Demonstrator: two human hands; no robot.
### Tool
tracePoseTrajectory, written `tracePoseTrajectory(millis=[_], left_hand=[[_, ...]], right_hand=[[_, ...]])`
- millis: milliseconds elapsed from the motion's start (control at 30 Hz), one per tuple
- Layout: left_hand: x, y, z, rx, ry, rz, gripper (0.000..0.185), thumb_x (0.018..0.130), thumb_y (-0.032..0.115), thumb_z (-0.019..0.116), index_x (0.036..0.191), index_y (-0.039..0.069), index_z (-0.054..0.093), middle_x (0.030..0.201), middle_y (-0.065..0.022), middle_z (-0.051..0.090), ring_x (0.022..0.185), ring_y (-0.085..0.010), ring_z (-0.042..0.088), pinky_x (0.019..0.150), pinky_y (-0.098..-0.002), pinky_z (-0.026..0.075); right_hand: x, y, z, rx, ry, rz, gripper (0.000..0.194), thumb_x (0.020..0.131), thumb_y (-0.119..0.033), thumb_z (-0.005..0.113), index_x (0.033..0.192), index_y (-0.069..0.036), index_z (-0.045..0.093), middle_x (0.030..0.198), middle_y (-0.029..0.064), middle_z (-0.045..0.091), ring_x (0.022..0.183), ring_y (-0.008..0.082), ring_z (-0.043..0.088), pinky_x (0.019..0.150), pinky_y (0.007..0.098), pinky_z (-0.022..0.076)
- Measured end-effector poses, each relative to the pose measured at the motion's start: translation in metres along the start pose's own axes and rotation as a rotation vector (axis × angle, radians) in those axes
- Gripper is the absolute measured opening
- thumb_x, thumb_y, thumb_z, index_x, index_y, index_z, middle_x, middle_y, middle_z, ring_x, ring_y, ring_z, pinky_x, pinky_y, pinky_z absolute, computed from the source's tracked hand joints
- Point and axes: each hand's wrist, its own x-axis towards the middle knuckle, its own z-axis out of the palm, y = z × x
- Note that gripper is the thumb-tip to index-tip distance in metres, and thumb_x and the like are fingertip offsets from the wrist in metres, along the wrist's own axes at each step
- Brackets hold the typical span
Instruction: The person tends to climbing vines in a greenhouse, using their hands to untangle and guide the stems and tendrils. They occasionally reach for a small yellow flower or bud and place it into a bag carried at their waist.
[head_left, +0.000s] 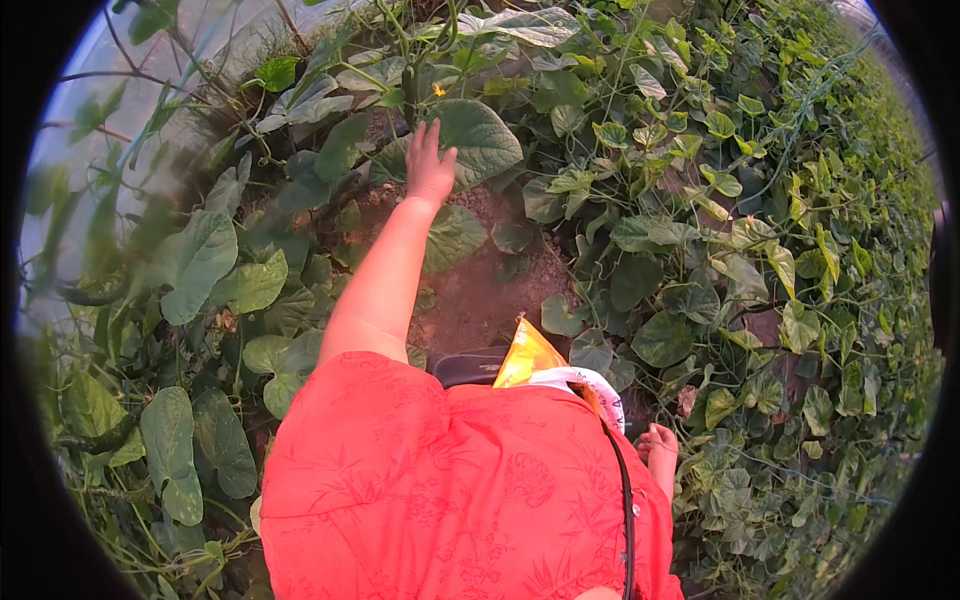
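Observation:
My left hand (431, 165) reaches forward among cucumber vines, its fingers apart. It lies against a large green leaf (480, 142), and nothing shows in its grip. Just beyond the fingertips hangs a dark green cucumber (410, 91), partly hidden by leaves, with a small yellow flower (438, 90) to its right. My right hand (658, 444) is low at my right side, its fingers loosely curled beside the vines. Whether it holds anything is unclear. Close to it, a white and yellow bag (529, 356) bearing print sticks out in front of my red shirt.
Bare soil (480, 300) forms a narrow strip ahead. Dense vines (750, 262) climb along the right with pale twine (806, 112). More cucumbers (101, 436) hang at left, near clear plastic sheeting (217, 45). A black strap (626, 510) crosses my shirt.

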Motion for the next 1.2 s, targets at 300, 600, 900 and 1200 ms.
tracePoseTrajectory(millis=[300, 600, 900, 1200], left_hand=[[-0.041, -0.027, 0.036, -0.145, -0.835, -0.151, 0.080, 0.089, 0.040, 0.068, 0.157, 0.017, 0.032, 0.158, -0.0201, 0.034, 0.147, -0.0347, 0.033, 0.120, -0.0412, 0.030], [-0.021, -0.066, -0.006, -0.428, -0.427, -0.356, 0.035, 0.090, 0.016, 0.068, 0.124, 0.005, 0.066, 0.117, -0.0117, 0.069, 0.109, -0.0213, 0.064, 0.095, -0.0350, 0.050], [0.167, -0.089, -0.044, -0.361, 0.139, 0.001, 0.024, 0.094, 0.011, 0.059, 0.115, 0.005, 0.069, 0.112, -0.0106, 0.073, 0.102, -0.0256, 0.069, 0.091, -0.0366, 0.053], [0.238, -0.108, -0.025, -0.499, -0.481, 0.010, 0.039, 0.096, 0.013, 0.066, 0.130, 0.002, 0.051, 0.116, -0.0123, 0.064, 0.109, -0.0184, 0.059, 0.095, -0.0326, 0.047]], right_hand=[[0.028, -0.022, 0.009, -0.010, -0.037, 0.012, 0.020, 0.099, -0.022, 0.063, 0.113, -0.007, 0.061, 0.088, 0.0056, 0.066, 0.061, 0.0095, 0.056, 0.054, 0.0238, 0.0473], [0.046, -0.023, 0.017, -0.043, 0.004, 0.080, 0.019, 0.098, -0.021, 0.064, 0.111, -0.008, 0.061, 0.081, 0.0050, 0.066, 0.058, 0.0103, 0.058, 0.049, 0.0230, 0.0476], [0.054, -0.118, 0.113, -0.032, 0.037, -0.110, 0.022, 0.099, -0.022, 0.064, 0.113, -0.006, 0.062, 0.083, 0.0055, 0.065, 0.057, 0.0091, 0.055, 0.049, 0.0231, 0.0456], [-0.005, -0.366, 0.439, -0.032, -0.814, -0.414, 0.032, 0.101, -0.021, 0.059, 0.127, -0.003, 0.060, 0.106, 0.0050, 0.066, 0.082, 0.0085, 0.061, 0.076, 0.0247, 0.0501]])
